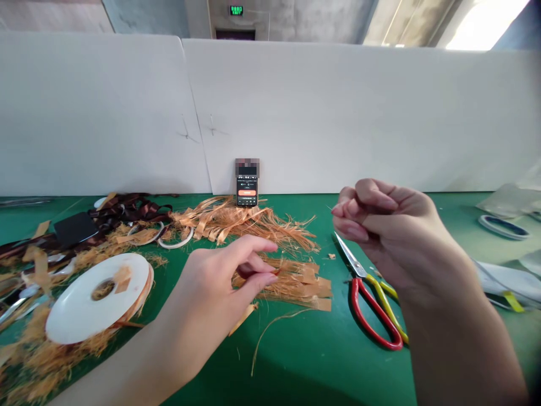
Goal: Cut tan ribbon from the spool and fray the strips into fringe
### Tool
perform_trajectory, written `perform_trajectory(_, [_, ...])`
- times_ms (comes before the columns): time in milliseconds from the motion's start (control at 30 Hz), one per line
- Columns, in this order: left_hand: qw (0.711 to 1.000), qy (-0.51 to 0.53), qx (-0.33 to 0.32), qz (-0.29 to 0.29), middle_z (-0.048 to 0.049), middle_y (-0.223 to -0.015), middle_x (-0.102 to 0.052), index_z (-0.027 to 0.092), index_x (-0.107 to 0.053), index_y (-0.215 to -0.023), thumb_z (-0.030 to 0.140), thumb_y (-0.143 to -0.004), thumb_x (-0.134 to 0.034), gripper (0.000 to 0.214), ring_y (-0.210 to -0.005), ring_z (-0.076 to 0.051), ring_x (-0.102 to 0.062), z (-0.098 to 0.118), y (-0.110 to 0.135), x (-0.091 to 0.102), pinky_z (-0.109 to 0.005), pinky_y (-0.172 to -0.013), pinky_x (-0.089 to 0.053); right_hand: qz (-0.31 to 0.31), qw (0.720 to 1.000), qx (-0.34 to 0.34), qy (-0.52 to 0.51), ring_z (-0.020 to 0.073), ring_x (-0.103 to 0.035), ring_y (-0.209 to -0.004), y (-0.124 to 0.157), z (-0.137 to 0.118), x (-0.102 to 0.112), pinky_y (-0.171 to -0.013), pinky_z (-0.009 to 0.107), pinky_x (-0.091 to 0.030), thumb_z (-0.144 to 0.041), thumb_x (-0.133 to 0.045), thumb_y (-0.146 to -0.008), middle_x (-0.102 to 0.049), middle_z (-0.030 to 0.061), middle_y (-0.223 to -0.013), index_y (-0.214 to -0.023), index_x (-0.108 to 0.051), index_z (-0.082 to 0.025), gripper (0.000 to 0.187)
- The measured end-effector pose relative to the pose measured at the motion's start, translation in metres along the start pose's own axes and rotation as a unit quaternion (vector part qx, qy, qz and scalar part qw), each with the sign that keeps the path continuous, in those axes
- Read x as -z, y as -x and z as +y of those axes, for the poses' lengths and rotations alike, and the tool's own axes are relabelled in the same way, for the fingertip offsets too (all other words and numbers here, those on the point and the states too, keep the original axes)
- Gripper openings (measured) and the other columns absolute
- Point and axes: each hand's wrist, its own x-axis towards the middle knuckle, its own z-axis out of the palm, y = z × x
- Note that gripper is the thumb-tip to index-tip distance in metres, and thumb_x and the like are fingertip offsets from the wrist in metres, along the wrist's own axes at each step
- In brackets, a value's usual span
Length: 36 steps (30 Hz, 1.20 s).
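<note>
My left hand (220,282) hovers over a bundle of tan ribbon strips (302,287) with frayed ends. Its thumb and forefinger are apart, with nothing visible between the tips. Off to the right, my right hand (389,225) is raised above the table, its fingers curled and pinched together. Whatever it may hold is too small or hidden to make out. Below that hand lie scissors (372,307) with one red and one yellow handle, their blades pointing away. A loose tan thread (258,341) trails on the table below the bundle.
A white ribbon spool (80,304) lies at the left among tan fluff and dark brown ribbon (139,208). Longer frayed strips (236,223) lie before a phone (247,189) propped against the white partition (321,118). A tape roll (502,226) lies on the green table (321,361) at right.
</note>
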Motion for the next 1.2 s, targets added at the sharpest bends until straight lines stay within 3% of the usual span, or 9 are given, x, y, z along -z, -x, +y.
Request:
perform_trajectory(100, [0.997, -0.061, -0.033, 0.023, 0.0066, -0.073, -0.076, 0.021, -0.064, -0.095, 0.007, -0.077, -0.069, 0.023, -0.061, -0.008, -0.070, -0.001, 0.003, 0.005, -0.013, -0.062, -0.055, -0.063, 0.989, -0.034, 0.133, 0.0044, -0.043, -0.041, 0.006, 0.001, -0.006, -0.040, 0.020, -0.030, 0.002, -0.054, -0.059, -0.059, -0.0037, -0.061, -0.062, -0.040, -0.021, 0.028])
perform_trajectory(233, [0.978, -0.162, -0.122, 0.057, -0.0022, -0.088, -0.076, 0.018, -0.062, -0.101, 0.008, -0.084, -0.060, 0.020, -0.077, -0.015, -0.071, -0.006, 0.007, 0.009, -0.024, -0.071, -0.055, -0.217, 0.928, -0.086, 0.290, 0.0083, -0.045, -0.046, 0.018, 0.006, -0.011, -0.046, 0.025, -0.039, -0.017, -0.057, -0.078, -0.067, 0.0017, -0.077, -0.090, -0.054, -0.022, 0.014])
perform_trajectory(367, [0.964, -0.196, -0.173, 0.055, -0.0053, -0.091, -0.076, 0.016, -0.061, -0.106, 0.003, -0.085, -0.054, 0.026, -0.078, -0.017, -0.069, -0.011, 0.009, 0.009, -0.028, -0.074, -0.053, -0.354, 0.843, -0.101, 0.392, 0.0122, -0.047, -0.056, 0.026, 0.005, -0.011, -0.051, 0.025, -0.038, -0.026, -0.049, -0.087, -0.057, -0.0006, -0.062, -0.070, -0.058, -0.021, 0.020])
perform_trajectory(600, [0.973, -0.163, -0.141, 0.088, 0.0020, -0.085, -0.075, 0.023, -0.060, -0.099, 0.001, -0.083, -0.055, 0.028, -0.074, -0.013, -0.070, 0.002, 0.015, 0.004, -0.022, -0.069, -0.053, -0.382, 0.884, -0.075, 0.258, 0.0103, -0.046, -0.054, 0.016, -0.008, -0.011, -0.052, 0.024, -0.037, -0.020, -0.052, -0.083, -0.054, -0.0021, -0.058, -0.057, -0.056, -0.020, 0.026])
perform_trajectory(833, [0.974, -0.171, -0.094, 0.115, 0.0010, -0.085, -0.076, 0.024, -0.061, -0.093, 0.001, -0.082, -0.053, 0.026, -0.077, -0.014, -0.071, 0.001, 0.015, 0.006, -0.024, -0.071, -0.056, -0.360, 0.913, -0.139, 0.132, 0.0087, -0.039, -0.046, 0.017, -0.014, 0.003, -0.045, 0.024, -0.031, -0.027, -0.063, -0.077, -0.053, -0.0017, -0.053, -0.052, -0.064, -0.021, 0.025])
perform_trajectory(1000, [0.990, -0.078, 0.030, 0.118, 0.0030, -0.079, -0.076, 0.025, -0.063, -0.088, 0.018, -0.083, -0.062, 0.009, -0.074, -0.016, -0.072, -0.001, 0.005, 0.010, -0.026, -0.071, -0.058, -0.200, 0.966, -0.125, 0.101, 0.0092, -0.044, -0.047, 0.015, -0.021, 0.019, -0.044, 0.022, -0.035, -0.036, -0.075, -0.072, -0.053, -0.0018, -0.049, -0.065, -0.074, -0.025, 0.013])
perform_trajectory(1033, [0.992, -0.042, 0.050, 0.109, 0.0034, -0.078, -0.075, 0.026, -0.064, -0.087, 0.021, -0.082, -0.065, 0.007, -0.073, -0.016, -0.072, 0.000, 0.003, 0.010, -0.026, -0.070, -0.058, -0.173, 0.969, -0.120, 0.128, 0.0109, -0.051, -0.052, 0.013, -0.018, 0.018, -0.047, 0.022, -0.041, -0.036, -0.076, -0.071, -0.060, -0.0006, -0.056, -0.079, -0.076, -0.027, 0.012])
perform_trajectory(1100, [0.991, 0.025, 0.087, 0.094, 0.0031, -0.079, -0.075, 0.026, -0.065, -0.087, 0.024, -0.079, -0.069, 0.009, -0.073, -0.016, -0.072, 0.003, 0.001, 0.011, -0.024, -0.067, -0.059, -0.124, 0.962, -0.108, 0.216, 0.0200, -0.064, -0.082, 0.009, -0.010, 0.014, -0.066, 0.030, -0.052, -0.031, -0.083, -0.062, -0.071, 0.0043, -0.093, -0.110, -0.070, -0.030, 0.050])
perform_trajectory(1200, [0.983, 0.095, 0.127, 0.087, 0.0012, -0.081, -0.074, 0.025, -0.067, -0.087, 0.027, -0.078, -0.071, 0.010, -0.073, -0.015, -0.071, 0.004, -0.001, 0.010, -0.021, -0.062, -0.059, -0.082, 0.943, -0.090, 0.309, 0.0304, -0.057, -0.111, 0.006, 0.003, 0.001, -0.091, 0.046, -0.048, -0.028, -0.088, -0.055, -0.064, 0.0067, -0.124, -0.117, -0.066, -0.029, 0.066])
